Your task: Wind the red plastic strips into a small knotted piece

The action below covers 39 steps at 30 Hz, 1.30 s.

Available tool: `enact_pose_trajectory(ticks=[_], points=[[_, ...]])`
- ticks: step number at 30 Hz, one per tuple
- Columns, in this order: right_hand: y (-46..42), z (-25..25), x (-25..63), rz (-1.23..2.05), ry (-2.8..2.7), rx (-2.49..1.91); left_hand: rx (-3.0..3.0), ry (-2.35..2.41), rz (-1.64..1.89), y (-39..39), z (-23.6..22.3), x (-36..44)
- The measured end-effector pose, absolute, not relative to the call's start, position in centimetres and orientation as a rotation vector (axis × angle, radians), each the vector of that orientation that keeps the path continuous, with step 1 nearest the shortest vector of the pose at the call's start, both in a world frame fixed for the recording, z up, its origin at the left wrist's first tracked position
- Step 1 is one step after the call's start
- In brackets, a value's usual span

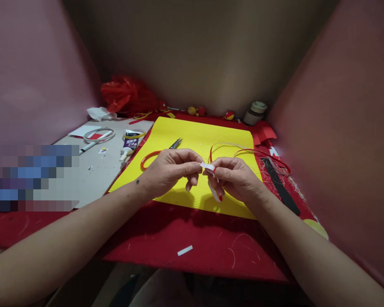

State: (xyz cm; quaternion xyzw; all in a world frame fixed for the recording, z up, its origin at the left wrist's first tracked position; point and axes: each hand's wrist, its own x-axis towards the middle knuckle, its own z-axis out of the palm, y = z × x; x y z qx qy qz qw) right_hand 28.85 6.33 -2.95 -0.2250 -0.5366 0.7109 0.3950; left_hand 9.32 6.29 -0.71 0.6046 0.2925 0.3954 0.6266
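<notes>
White strip (209, 166) is pinched by left hand (176, 168) and right hand (236, 175) together, probably to hold it steady; scissors (175, 144) lie just beyond the left hand.

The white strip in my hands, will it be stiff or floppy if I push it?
The white strip is probably floppy: it seems to curl beneath the right hand. It looks thin and narrow, so likely light. Pushed endwise, it may buckle, since that curled part already bends.
</notes>
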Motion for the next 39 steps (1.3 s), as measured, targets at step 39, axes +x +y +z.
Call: enact_pose_trajectory(ticks=[39], points=[[6.1,-2.8,29.3,1.746,-1.551,-0.666,1.117,0.532,0.630,6.5,0.5,8.6]])
